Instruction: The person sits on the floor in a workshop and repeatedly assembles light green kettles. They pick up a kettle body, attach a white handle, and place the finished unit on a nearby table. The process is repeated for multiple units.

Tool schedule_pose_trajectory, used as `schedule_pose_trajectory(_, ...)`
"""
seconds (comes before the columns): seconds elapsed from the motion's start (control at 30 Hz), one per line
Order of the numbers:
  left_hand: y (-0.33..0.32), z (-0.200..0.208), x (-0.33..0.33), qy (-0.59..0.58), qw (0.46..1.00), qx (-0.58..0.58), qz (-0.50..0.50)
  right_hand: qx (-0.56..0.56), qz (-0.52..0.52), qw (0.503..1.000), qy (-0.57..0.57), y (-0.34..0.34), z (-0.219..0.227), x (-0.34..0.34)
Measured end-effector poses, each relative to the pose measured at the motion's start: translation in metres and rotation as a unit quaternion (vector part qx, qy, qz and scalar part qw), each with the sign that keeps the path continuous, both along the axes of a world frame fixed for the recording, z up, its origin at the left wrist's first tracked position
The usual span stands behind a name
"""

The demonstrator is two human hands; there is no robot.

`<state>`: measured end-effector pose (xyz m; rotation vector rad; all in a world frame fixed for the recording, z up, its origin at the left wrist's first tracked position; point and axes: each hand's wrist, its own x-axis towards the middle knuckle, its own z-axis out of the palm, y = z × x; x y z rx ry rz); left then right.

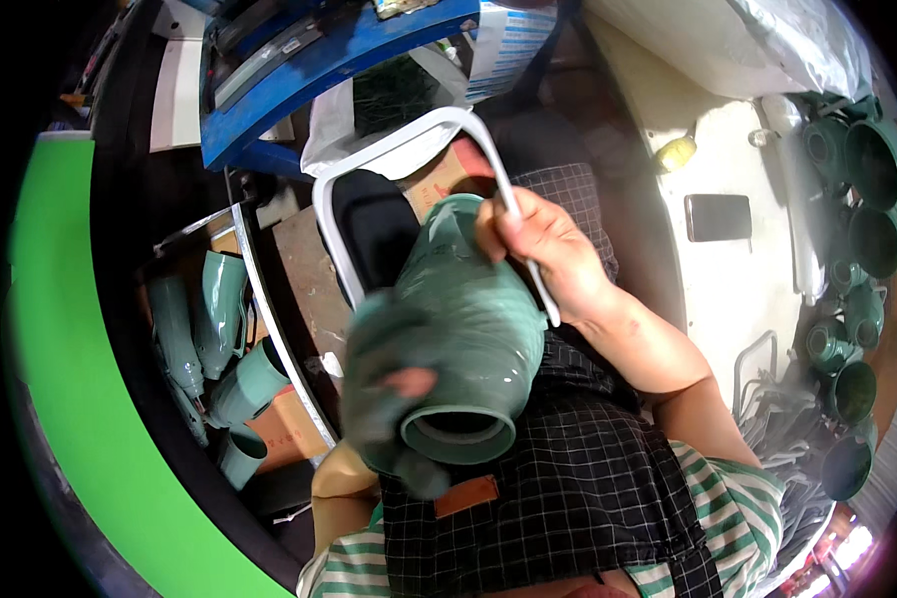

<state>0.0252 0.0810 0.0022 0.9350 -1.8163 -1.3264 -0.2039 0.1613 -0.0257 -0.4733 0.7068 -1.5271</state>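
A glossy green jug-shaped vessel (468, 319) is held in front of my apron, its round open end toward me. My left hand (394, 374), in a dark glove and smeared by motion, holds the vessel's left side. My bare right hand (548, 239) is closed around one side of a white U-shaped handle (389, 149), beside the vessel's far end. The handle loops over to the left beyond the vessel. Whether its ends are joined to the vessel, I cannot tell.
On the left, several green vessels (219, 309) lie in a metal-edged bin, by a bright green panel (55, 299). A white table (708, 289) on the right bears a phone (718, 217), a yellow lump (676, 153) and more green vessels (872, 154). Ahead stands a blue frame (339, 75).
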Motion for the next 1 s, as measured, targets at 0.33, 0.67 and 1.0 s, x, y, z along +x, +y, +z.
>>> schedule_pose_trajectory(0.33, 0.001, 0.032, -0.02, 0.072, 0.996, -0.047, 0.019, -0.027, -0.077, 0.973, 0.218, -0.017, 0.054, 0.025)
schedule_pose_trajectory(0.67, -0.073, 0.139, -0.049, 0.468, 0.878, -0.043, -0.094, -0.041, -0.261, 0.959, 0.107, 0.066, 0.117, -0.134)
schedule_pose_trajectory(1.0, -0.051, 0.018, 0.014, -0.057, 0.95, -0.282, 0.125, -0.014, -0.493, 0.787, 0.37, -0.039, 0.166, -0.466)
